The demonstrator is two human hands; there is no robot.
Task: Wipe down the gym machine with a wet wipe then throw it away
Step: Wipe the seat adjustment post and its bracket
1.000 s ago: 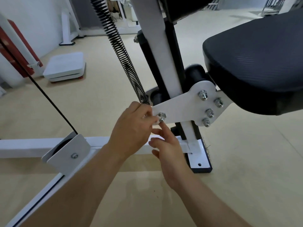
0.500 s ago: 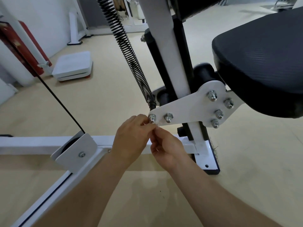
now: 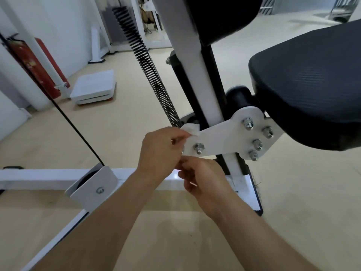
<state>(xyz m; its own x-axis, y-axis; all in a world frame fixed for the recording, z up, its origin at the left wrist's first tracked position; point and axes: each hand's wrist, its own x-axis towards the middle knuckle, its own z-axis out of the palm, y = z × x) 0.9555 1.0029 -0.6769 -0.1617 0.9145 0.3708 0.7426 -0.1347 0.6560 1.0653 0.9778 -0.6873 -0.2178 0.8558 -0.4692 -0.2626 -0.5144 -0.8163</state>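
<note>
Pale beige smooth floor (image 3: 302,212) takes up most of what we see. It has a soft sheen and a few tiny dark specks near our arms. A plain white wall (image 3: 58,20) runs along the left side of the room.

The white-framed gym machine (image 3: 195,65) fills the middle, with its black textured seat pad (image 3: 312,85) sticking out on the right. Its long white base bar (image 3: 39,178) lies flat on the floor across the left. A black coil spring (image 3: 150,69) slants down from the top to the tip of a flat white metal bracket plate (image 3: 224,137) studded with silver bolts. A thin black cable (image 3: 74,126) runs diagonally into a white pulley cover (image 3: 93,186) on the base bar.

Over by the wall stands a red fire extinguisher (image 3: 35,63), and a low white square platform (image 3: 93,89) sits on the floor near it.

Now the hands. Our left hand (image 3: 160,151) is curled at the left end of the bracket plate, pinching the small crumpled white wet wipe (image 3: 191,130). The wipe is pressed against the plate's upper tip, right where the spring ends. Our right hand (image 3: 205,182) sits just below the plate, touching the left one, fingers bent. We honestly can't tell if it's holding anything.
</note>
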